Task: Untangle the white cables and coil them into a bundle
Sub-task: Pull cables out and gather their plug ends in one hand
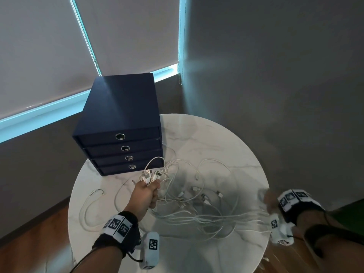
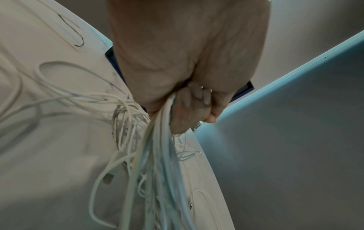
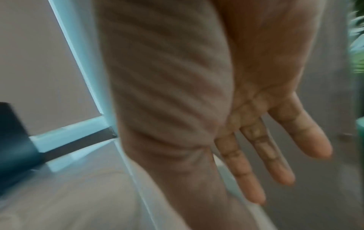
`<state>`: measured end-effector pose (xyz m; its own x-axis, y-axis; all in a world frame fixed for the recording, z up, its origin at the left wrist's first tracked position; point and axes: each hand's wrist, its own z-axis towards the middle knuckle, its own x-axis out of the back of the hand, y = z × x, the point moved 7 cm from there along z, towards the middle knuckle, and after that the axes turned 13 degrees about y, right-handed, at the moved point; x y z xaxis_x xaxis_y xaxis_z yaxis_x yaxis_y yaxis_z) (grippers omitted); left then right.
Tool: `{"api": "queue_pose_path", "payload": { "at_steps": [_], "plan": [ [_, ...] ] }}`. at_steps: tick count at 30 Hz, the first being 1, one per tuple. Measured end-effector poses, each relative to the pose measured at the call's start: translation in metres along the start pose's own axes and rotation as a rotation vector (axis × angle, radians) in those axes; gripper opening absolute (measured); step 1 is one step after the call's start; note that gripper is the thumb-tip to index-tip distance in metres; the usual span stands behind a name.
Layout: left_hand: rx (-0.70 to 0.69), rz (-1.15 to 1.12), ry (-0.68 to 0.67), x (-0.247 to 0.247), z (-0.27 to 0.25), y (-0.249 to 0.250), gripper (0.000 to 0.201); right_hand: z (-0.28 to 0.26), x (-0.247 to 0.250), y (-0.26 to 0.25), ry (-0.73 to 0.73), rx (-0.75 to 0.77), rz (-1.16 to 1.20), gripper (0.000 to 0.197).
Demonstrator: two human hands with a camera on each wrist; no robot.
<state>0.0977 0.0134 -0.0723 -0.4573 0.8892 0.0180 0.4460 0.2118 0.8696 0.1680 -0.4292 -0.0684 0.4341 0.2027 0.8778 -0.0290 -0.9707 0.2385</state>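
Several white cables (image 1: pixel 197 198) lie tangled across the round marble table (image 1: pixel 216 134). My left hand (image 1: pixel 153 194) grips a bunch of their plug ends (image 1: pixel 151 175), which stick out above the fist just in front of the drawer box. In the left wrist view the fingers (image 2: pixel 197 101) curl round the cable bundle (image 2: pixel 157 155), which hangs down toward the table (image 2: pixel 49 155). My right hand (image 1: pixel 268 200) is blurred at the table's right edge, where taut strands run toward it. In the right wrist view, the right hand (image 3: pixel 265 155) has its fingers straight and spread; one thin white cable (image 3: pixel 135 175) runs past the thumb side.
A dark blue box of drawers (image 1: pixel 122 107) stands at the table's back left, also seen as the blue box (image 3: pixel 13 140). A separate thin cable loop (image 1: pixel 92 205) lies at the table's left edge. Grey blinds and a wall stand behind; wooden floor lies below.
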Motion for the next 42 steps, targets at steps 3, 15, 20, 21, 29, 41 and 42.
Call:
{"api": "queue_pose_path", "payload": {
  "at_steps": [3,15,20,21,29,41,42],
  "plan": [
    [0.003,-0.024,0.012,0.001,-0.003,-0.003,0.029,0.017,0.032,-0.048,0.163,0.019,0.184,0.033],
    [-0.15,-0.148,0.058,0.004,-0.014,0.024,0.037,-0.023,0.0,-0.159,0.204,0.05,0.445,0.038],
    [-0.176,-0.237,0.024,-0.005,-0.021,0.04,0.034,-0.031,0.07,-0.173,0.29,0.056,0.911,0.008],
    [-0.189,-0.254,0.012,-0.01,-0.024,0.045,0.034,-0.034,0.085,-0.179,0.294,0.083,1.11,0.004],
    [0.113,-0.354,-0.074,-0.054,-0.038,0.04,0.027,-0.076,0.162,-0.231,0.065,0.321,1.951,0.006],
    [0.247,-0.634,-0.018,-0.034,-0.009,0.049,0.015,-0.1,0.113,-0.24,-0.079,0.59,1.535,0.01],
    [0.234,-0.624,0.002,-0.033,-0.007,0.051,0.015,-0.1,0.105,-0.24,-0.127,0.592,1.509,0.01]
  ]
}}
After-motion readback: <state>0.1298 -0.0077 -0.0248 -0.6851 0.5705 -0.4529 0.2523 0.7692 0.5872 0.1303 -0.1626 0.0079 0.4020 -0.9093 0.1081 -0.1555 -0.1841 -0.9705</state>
